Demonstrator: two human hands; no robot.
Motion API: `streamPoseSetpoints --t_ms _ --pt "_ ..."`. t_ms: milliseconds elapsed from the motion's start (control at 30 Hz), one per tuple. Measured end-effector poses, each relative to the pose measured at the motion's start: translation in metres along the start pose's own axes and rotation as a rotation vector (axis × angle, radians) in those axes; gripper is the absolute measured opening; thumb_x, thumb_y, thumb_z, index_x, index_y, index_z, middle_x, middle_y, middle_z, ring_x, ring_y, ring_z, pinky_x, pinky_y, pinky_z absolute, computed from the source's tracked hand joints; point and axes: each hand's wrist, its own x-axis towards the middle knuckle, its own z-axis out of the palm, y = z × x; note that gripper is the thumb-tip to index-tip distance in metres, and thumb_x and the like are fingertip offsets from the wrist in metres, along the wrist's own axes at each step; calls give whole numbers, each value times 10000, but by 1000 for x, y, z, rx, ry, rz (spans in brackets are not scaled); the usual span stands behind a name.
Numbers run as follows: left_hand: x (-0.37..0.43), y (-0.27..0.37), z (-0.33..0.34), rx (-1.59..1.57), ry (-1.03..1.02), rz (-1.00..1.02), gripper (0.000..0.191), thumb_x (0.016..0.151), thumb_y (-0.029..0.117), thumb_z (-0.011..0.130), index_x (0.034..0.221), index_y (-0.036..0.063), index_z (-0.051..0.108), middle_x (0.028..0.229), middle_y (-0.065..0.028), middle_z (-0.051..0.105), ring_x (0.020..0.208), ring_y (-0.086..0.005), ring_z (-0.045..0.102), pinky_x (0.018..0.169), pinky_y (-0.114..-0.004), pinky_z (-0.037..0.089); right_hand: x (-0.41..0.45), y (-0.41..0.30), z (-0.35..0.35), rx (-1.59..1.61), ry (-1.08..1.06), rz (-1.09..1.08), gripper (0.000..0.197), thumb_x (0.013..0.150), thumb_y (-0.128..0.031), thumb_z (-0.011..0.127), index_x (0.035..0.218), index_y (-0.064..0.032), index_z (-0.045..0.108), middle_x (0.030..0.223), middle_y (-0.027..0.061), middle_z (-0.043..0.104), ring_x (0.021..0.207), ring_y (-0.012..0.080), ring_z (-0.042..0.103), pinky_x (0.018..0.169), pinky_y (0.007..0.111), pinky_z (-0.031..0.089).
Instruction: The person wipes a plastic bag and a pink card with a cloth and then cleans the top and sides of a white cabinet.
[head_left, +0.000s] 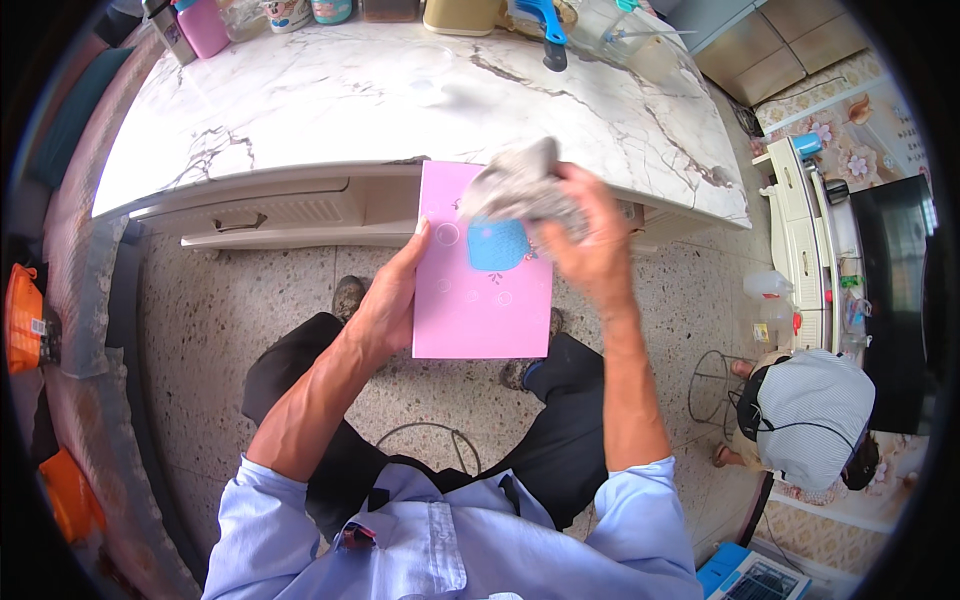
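Observation:
My left hand (391, 292) grips a pink rectangular booklet or card (480, 328) by its left edge, with the thumb on its face. The pink sheet bears a blue printed shape and white circle outlines, and its top reaches the table's front edge. In my right hand (596, 240) is a crumpled grey cloth (517, 187), slightly blurred. It lies across or just above the upper right part of the pink sheet and hides that corner. Whether the cloth touches the sheet I cannot tell.
Before me stands a marble-patterned table (315, 105) with an open shelf and a drawer (270, 214). Along its far side are a pink bottle (202, 28), cups, a blue-handled brush (551, 30) and a clear container (626, 37). At right, another person (814, 420) sits near a white cabinet (791, 202).

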Motion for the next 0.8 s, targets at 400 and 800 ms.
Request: streamPoseSetpoints --t_ms 400,800 --pt "-11 3 -6 102 22 7 608 1042 516 400 1365 8 488 1242 -172 623 1058 -249 674 893 -366 577 -80 -27 47 -230 -91 -350 416 616 -141 843 960 -82 617 987 113 638 1034 294 606 883 453 472" --pt "3 7 -36 28 142 98 522 1041 495 427 1313 59 516 1180 -115 637 1042 -216 664 911 -409 569 -46 -52 67 -152 -233 -243 430 739 -193 816 1110 -43 660 1020 104 659 957 249 635 871 398 542"
